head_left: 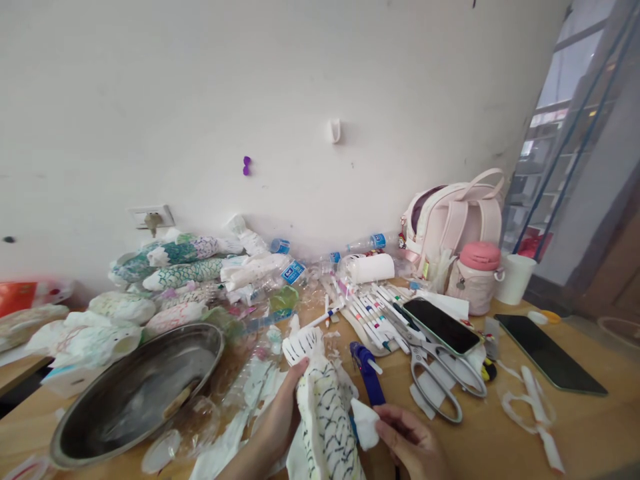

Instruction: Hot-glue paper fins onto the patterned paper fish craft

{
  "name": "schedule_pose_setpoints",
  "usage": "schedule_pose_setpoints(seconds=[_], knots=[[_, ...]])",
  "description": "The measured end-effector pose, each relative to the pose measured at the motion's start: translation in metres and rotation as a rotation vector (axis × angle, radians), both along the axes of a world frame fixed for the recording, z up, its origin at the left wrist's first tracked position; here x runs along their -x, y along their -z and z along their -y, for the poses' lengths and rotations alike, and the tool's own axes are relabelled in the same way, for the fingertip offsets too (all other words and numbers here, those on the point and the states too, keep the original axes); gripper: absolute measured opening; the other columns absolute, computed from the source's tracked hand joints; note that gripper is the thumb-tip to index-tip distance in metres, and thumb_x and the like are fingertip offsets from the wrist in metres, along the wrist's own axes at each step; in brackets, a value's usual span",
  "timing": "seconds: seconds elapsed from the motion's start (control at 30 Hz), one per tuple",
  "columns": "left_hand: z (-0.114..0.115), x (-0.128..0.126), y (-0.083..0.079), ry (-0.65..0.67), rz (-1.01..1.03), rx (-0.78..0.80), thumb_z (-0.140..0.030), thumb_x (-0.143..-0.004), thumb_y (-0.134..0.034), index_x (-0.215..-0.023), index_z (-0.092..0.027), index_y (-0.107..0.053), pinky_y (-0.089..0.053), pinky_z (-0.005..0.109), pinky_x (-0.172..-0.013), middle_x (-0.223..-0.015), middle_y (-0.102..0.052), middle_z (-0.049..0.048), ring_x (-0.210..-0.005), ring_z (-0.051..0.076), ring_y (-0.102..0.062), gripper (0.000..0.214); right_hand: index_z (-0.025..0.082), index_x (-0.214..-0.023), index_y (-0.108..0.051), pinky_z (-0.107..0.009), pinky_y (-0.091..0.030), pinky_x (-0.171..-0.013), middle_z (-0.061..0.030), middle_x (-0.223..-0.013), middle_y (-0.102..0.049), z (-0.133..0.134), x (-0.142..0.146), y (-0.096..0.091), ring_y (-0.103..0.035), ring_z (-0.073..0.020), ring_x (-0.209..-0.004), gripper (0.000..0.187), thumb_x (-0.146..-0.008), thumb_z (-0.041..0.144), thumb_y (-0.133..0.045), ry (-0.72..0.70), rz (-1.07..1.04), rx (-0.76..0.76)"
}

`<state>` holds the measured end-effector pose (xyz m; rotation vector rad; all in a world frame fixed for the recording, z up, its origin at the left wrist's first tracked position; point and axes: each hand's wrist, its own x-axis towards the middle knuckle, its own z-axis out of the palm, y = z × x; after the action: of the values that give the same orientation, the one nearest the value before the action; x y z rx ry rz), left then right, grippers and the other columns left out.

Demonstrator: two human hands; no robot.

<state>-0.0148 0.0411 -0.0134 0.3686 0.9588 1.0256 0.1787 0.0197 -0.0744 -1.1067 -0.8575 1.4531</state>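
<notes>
- Head view: left hand (277, 420) wrapped around a paper-covered fish figure (325, 413) with black scale lines, fingers closed on its side, just right of the metal basin (135, 393).
- Right hand (413, 443) pinching a small white paper scrap (365, 423) between thumb and fingertips, touching the fish figure's right flank.
- Blue glue gun (369, 373) just behind the scrap.
- Scissors (440, 373) further right of the basin, beside a phone (443, 325).
- Finished painted fish (175, 263) piled behind the basin, against the wall.
</notes>
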Motion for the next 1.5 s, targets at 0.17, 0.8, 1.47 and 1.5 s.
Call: schedule_pose_setpoints(seconds=[0.17, 0.8, 1.47, 1.5], knots=[[0.0014, -0.0008, -0.0028, 0.011, -0.017, 0.006, -0.054, -0.080, -0.051, -0.105, -0.009, -0.064, -0.050, 0.049, -0.087, -0.083, -0.075, 0.0153, -0.092, 0.034, -0.068, 0.053, 0.021, -0.076, -0.075, -0.027, -0.051, -0.068, -0.0059, -0.076, -0.072, -0.0014, -0.0012, 0.0037, -0.064, -0.0233, -0.074, 0.043, -0.051, 0.056, -0.079, -0.030, 0.047, -0.026], [0.0019, -0.0021, 0.0013, -0.034, 0.016, 0.024, -0.048, -0.079, -0.057, -0.101, -0.010, -0.064, -0.050, 0.043, -0.088, -0.079, -0.076, 0.0118, -0.093, 0.030, -0.068, 0.045, 0.023, -0.076, -0.075, -0.025, -0.051, -0.070, -0.0033, -0.073, -0.072, 0.0003, -0.0009, -0.0002, -0.064, -0.0213, -0.074, 0.038, -0.055, 0.054, -0.080, -0.064, 0.016, -0.029], [0.0035, -0.0046, 0.0001, 0.027, 0.060, -0.049, -0.050, -0.081, -0.056, -0.114, -0.005, -0.058, -0.049, 0.048, -0.090, -0.081, -0.075, 0.0157, -0.088, 0.033, -0.069, 0.056, 0.019, -0.077, -0.074, -0.017, -0.025, -0.037, -0.0026, -0.064, -0.066, 0.0021, 0.0010, -0.0005, -0.036, -0.0046, -0.040, 0.049, -0.049, 0.060, -0.079, -0.063, 0.038, 0.059], [0.0037, -0.0046, -0.0007, 0.026, 0.044, -0.049, -0.049, -0.081, -0.056, -0.116, -0.006, -0.058, -0.049, 0.048, -0.089, -0.081, -0.075, 0.0153, -0.087, 0.033, -0.070, 0.056, 0.019, -0.077, -0.074, -0.017, -0.025, -0.037, -0.0026, -0.064, -0.066, 0.0022, 0.0006, -0.0013, -0.036, -0.0046, -0.040, 0.049, -0.049, 0.060, -0.080, -0.069, 0.037, 0.063]])
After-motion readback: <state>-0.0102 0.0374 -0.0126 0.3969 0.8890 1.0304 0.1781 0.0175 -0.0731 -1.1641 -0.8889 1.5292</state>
